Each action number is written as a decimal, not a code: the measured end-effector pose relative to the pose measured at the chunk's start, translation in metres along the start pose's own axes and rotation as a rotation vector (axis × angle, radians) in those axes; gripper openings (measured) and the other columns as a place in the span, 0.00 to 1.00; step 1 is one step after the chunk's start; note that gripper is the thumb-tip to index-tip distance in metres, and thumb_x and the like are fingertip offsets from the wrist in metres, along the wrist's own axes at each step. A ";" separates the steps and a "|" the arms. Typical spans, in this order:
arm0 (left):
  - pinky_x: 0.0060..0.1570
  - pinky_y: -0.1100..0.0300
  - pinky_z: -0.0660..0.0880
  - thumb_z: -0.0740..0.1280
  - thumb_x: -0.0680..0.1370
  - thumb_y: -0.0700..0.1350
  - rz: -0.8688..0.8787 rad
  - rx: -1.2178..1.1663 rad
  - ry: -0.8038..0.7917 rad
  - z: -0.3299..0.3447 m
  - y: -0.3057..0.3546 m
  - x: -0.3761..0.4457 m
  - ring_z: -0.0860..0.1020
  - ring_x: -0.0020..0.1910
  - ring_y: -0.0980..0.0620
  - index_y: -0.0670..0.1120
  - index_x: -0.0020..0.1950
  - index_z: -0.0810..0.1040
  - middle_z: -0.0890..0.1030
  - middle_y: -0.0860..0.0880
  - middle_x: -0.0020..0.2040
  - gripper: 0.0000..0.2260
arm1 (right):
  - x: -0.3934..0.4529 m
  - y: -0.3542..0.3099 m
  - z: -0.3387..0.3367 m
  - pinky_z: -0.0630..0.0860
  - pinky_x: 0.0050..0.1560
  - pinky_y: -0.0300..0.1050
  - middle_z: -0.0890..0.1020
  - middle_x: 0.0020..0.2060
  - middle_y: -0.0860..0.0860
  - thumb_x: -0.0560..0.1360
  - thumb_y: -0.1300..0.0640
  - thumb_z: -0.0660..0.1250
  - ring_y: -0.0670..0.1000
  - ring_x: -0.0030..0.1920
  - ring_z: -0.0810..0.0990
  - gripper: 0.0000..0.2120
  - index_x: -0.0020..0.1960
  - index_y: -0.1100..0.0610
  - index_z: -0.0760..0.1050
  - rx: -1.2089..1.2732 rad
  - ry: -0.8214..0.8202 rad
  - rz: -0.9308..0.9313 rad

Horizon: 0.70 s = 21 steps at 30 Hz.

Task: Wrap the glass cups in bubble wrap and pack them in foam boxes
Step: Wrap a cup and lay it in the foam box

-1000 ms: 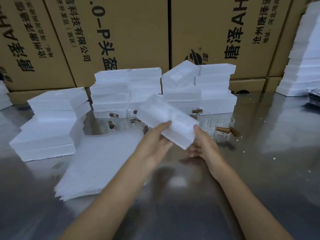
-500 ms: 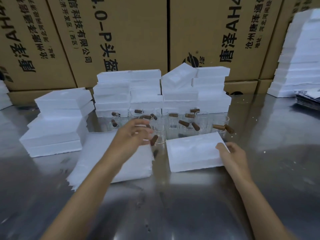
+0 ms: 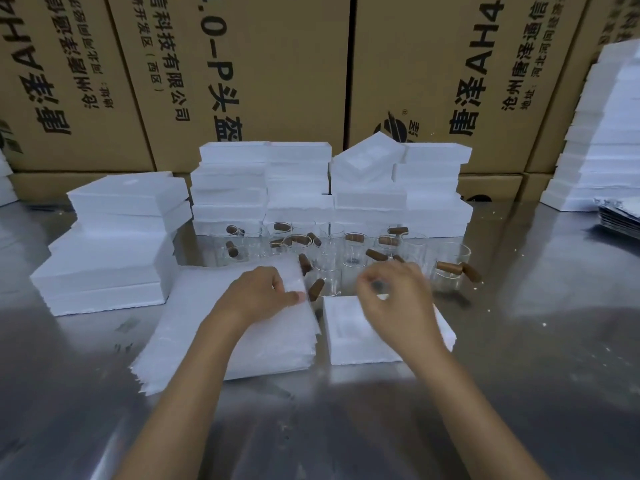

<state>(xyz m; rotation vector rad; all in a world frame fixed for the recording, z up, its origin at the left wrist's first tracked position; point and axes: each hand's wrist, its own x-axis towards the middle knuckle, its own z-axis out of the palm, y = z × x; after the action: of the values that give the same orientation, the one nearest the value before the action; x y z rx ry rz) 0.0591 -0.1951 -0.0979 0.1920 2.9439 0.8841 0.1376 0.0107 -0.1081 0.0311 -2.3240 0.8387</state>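
A stack of white bubble wrap sheets [image 3: 273, 344] lies on the steel table in front of me. My left hand [image 3: 263, 292] rests on its far right corner, thumb and curled fingers pinching the top sheet's edge. Right of the stack lies an open foam box [image 3: 346, 341], recess up. My right hand [image 3: 394, 296] hovers blurred over the box's far edge, fingers loosely curled, nothing visible in them. Just beyond both hands stand several glass cups [image 3: 448, 261] with brown wooden handles, in a loose row.
Stacks of foam boxes [image 3: 298, 188] stand behind the cups, with more at the left [image 3: 114, 244] and far right [image 3: 606, 133]. Cardboard cartons [image 3: 277, 64] form a wall at the back. Silvery bags [image 3: 620, 216] lie at the right edge. Bare steel table [image 3: 519, 375] spreads near me.
The foam box, held up by both hands a second ago, now lies on the table. My left hand went to the bubble wrap's corner; my right hand left the box and moved toward the cups.
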 end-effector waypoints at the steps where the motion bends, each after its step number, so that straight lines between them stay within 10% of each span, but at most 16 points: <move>1: 0.37 0.59 0.67 0.73 0.74 0.59 -0.004 0.018 -0.050 -0.001 0.001 0.005 0.74 0.36 0.50 0.45 0.42 0.73 0.77 0.50 0.40 0.18 | 0.010 -0.010 0.010 0.71 0.56 0.50 0.83 0.39 0.44 0.76 0.54 0.65 0.50 0.46 0.76 0.08 0.41 0.51 0.81 -0.044 -0.098 0.024; 10: 0.35 0.65 0.70 0.69 0.80 0.47 0.075 -0.228 -0.220 -0.024 -0.020 0.012 0.72 0.27 0.58 0.46 0.37 0.78 0.76 0.56 0.25 0.12 | 0.048 -0.030 0.084 0.59 0.65 0.56 0.74 0.29 0.48 0.78 0.39 0.56 0.54 0.39 0.76 0.24 0.31 0.53 0.66 -0.518 -0.340 0.245; 18: 0.29 0.67 0.70 0.64 0.82 0.39 0.121 -0.411 -0.053 -0.022 -0.024 -0.002 0.73 0.28 0.56 0.44 0.41 0.79 0.78 0.55 0.29 0.10 | 0.051 -0.006 0.048 0.58 0.68 0.52 0.75 0.26 0.48 0.82 0.47 0.56 0.47 0.32 0.74 0.25 0.28 0.55 0.69 -0.395 -0.210 0.309; 21: 0.28 0.68 0.69 0.66 0.79 0.35 0.163 -0.441 -0.018 -0.024 -0.024 -0.002 0.74 0.31 0.53 0.43 0.41 0.81 0.79 0.54 0.32 0.09 | 0.057 -0.001 0.032 0.70 0.54 0.47 0.79 0.29 0.53 0.81 0.46 0.60 0.49 0.34 0.76 0.23 0.34 0.59 0.77 0.007 -0.148 0.350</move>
<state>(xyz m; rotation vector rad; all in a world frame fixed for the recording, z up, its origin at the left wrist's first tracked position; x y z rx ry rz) 0.0568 -0.2283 -0.0915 0.4124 2.6567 1.5106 0.0742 0.0024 -0.0922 -0.3291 -2.5055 1.0454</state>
